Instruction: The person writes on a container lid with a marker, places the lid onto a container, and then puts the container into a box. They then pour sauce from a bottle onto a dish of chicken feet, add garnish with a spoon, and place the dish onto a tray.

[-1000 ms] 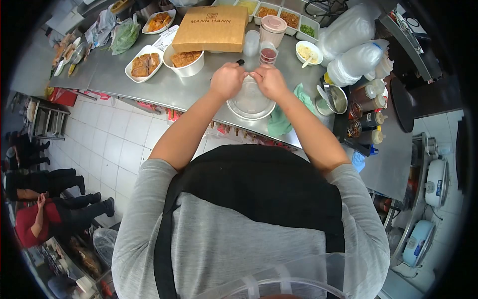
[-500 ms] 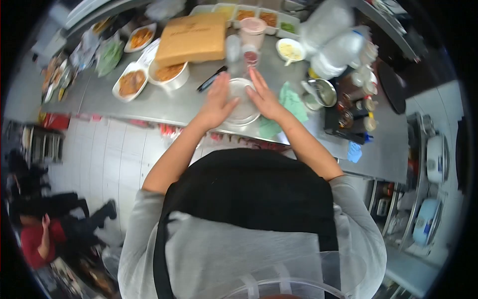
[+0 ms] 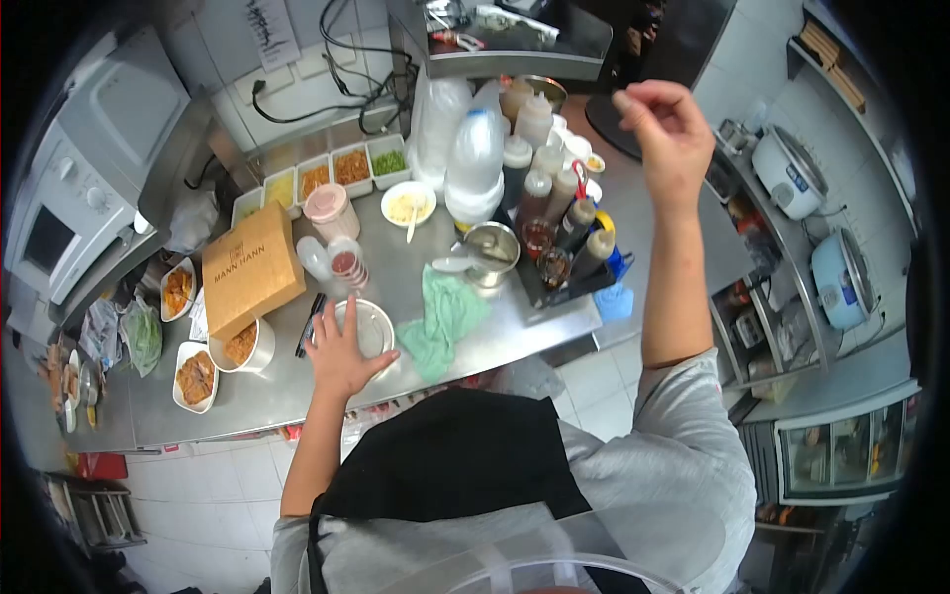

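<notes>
A brown box rests on a tub of food on the steel counter, a green cloth lies beside a steel pot, squeeze bottles cluster behind, and a microwave stands far left.

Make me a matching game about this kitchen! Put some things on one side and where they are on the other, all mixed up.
Things:
1. left hand
2. right hand
3. green cloth
4. brown box

Places:
A. lying partly over a white bowl of food
B. raised in the air, off the counter
C. spread flat on the round metal dish
D. crumpled on the counter, just right of the round metal dish

Right pairs: 1-C, 2-B, 3-D, 4-A.
</notes>
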Demonstrator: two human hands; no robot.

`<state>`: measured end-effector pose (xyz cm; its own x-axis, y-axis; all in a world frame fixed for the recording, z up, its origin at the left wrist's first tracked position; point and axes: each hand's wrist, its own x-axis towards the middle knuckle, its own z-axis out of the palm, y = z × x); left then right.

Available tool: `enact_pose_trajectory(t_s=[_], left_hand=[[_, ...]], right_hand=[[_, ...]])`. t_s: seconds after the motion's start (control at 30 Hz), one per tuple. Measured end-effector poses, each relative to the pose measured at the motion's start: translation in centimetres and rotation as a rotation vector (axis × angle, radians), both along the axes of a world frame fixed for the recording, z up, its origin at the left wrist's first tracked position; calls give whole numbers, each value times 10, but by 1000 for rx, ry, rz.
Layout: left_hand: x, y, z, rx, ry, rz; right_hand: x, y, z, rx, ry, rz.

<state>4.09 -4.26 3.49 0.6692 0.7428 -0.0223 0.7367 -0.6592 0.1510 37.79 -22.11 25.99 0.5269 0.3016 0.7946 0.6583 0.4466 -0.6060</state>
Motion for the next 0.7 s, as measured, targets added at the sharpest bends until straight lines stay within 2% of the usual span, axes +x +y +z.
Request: enact_pose_trajectory(t_s=[0.03,0.1,0.2,0.3,0.37,0.43,0.47,0.5,0.57,0.6,0.7], left_hand=[[2,0,1,30,6,21],[4,-2,2,82,31,60],[-14,66,-56,-127,-516,61],[-14,69,-22,11,-508,1],[-14,74,-36,82,-644,-28],[-15,74,-45,173,-628,0],[-13,75,-49,191,-640,1],[-13,76,-51,205,-646,-11],[-12,72,-47,252,-613,-33],[-10,71,-44,272,-570,-26],[-9,68,-42,256,-468,-10]], right_hand=[[18,3,15,-76,-155,-207],[47,14,41,-267,-221,-210],[79,48,62,-391,-719,-391],[111,90,72,-753,-910,-410],[133,109,77,-737,-951,-470],[100,98,87,-714,-781,-487],[99,93,88,-655,-777,-495],[98,86,88,-596,-735,-381],[50,63,76,-497,-666,-271],[25,56,65,-347,-628,-38],[-42,35,27,-401,-549,255]])
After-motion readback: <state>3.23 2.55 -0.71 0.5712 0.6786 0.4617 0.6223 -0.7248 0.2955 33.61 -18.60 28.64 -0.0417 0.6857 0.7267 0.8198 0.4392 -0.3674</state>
